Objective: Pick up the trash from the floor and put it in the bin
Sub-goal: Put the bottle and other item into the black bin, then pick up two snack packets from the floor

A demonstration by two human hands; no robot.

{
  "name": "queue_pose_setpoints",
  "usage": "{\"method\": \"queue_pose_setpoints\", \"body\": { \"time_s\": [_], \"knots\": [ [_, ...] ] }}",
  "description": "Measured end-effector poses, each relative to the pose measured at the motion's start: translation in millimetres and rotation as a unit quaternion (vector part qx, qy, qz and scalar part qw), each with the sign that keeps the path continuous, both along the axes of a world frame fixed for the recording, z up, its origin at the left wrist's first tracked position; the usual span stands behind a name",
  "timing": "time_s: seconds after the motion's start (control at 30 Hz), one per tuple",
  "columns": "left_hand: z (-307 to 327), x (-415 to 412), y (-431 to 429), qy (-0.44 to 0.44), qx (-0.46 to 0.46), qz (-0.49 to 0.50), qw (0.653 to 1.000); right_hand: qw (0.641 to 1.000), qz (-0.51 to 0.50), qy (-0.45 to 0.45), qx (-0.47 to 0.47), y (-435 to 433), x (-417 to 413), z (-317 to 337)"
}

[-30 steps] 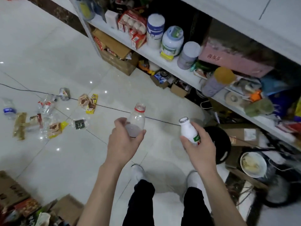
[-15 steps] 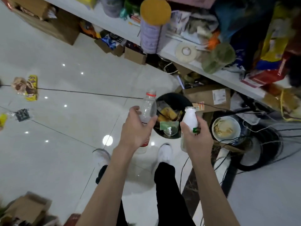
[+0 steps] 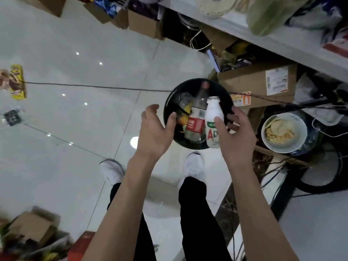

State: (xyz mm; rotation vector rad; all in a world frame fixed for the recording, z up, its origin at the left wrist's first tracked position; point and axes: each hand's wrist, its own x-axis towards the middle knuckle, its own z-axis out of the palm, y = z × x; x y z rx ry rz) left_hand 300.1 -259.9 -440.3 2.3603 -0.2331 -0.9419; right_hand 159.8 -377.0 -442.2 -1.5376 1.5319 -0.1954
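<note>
Standing over the black bin point(image 3: 167, 105), the person has both hands above its rim. The left hand point(image 3: 156, 129) is spread wide with nothing in it, thumb over the bin's near-left rim. The clear bottle with the red label point(image 3: 196, 119) lies tilted inside among other rubbish. The right hand point(image 3: 235, 134) has loose fingers and its thumb laid on the white bottle point(image 3: 211, 115), upright over the bin's right side (whether that is a real grip, I cannot tell). Snack wrappers point(image 3: 16, 81) lie at the floor's left edge, and a bowl of food point(image 3: 284, 132) sits right of the bin.
</note>
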Motion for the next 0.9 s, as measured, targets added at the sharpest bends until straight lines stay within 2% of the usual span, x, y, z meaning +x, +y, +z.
{"method": "queue_pose_setpoints", "body": {
  "time_s": [0.23, 0.53, 0.9],
  "knots": [
    [13, 14, 15, 0.001, 0.016, -0.002, 1.0, 1.0, 0.008, 0.001, -0.017, -4, 13, 7],
    [79, 64, 46, -0.026, -0.019, -0.003, 0.999, 0.994, 0.088, -0.024, -0.063, 30, 54, 78],
    [195, 149, 187, -0.065, -0.04, 0.031, 0.997, 0.962, 0.259, -0.037, -0.081, 139, 171, 181]
  ]
}}
